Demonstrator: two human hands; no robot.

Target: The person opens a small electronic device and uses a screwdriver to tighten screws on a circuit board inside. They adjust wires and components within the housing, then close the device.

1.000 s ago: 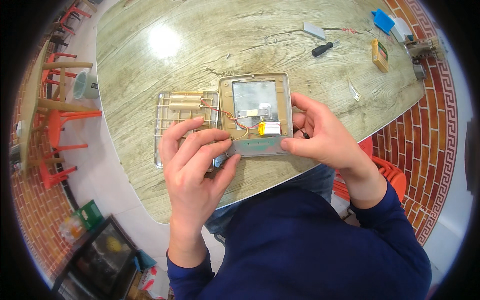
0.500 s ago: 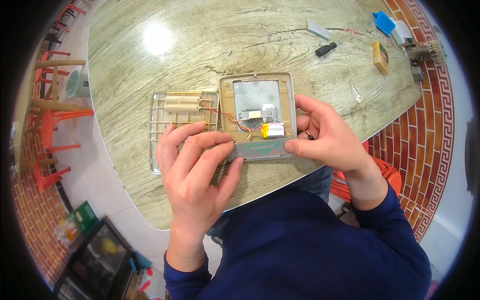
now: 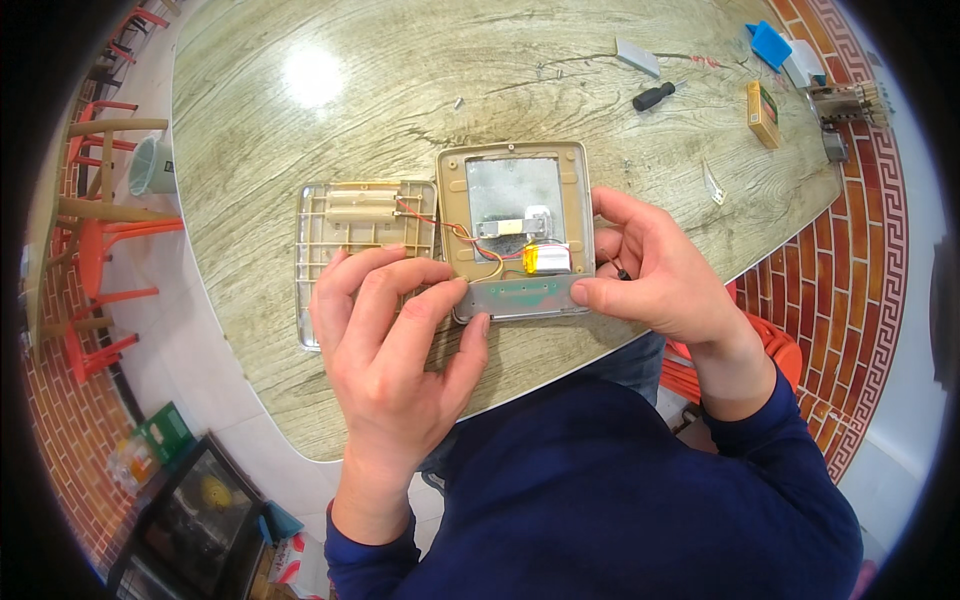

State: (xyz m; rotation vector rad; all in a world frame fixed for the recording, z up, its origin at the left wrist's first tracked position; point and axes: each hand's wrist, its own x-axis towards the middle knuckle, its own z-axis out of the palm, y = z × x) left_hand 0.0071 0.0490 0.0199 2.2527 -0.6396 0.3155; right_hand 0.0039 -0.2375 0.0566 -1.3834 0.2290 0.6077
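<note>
The opened tan housing (image 3: 513,150) of a small electronic device lies with its inside up, near the table's front edge. Inside are a silvery panel (image 3: 490,185), a metal bar, thin wires and a silver-yellow battery (image 3: 547,259). A grey-green circuit board strip (image 3: 528,294) spans its near side. My left hand (image 3: 390,350) is closed at the near-left corner, index fingertip at the strip's end and thumb below. My right hand (image 3: 655,268) grips the right edge, thumb on the strip's right end; a small dark tip shows among its curled fingers. Wires lead to a ribbed tan cover (image 3: 350,232), partly under my left fingers.
Farther off on the wood-patterned table (image 3: 380,130) lie a black-handled screwdriver (image 3: 655,97), a pale flat block (image 3: 637,57), a yellow box (image 3: 762,115), a blue piece (image 3: 769,47), a pointed white piece (image 3: 713,183) and several tiny screws. Red stools (image 3: 105,260) stand at left.
Both hands keep nearly the same hold. The view has shifted very slightly; the housing and cover show no clear movement on the table.
</note>
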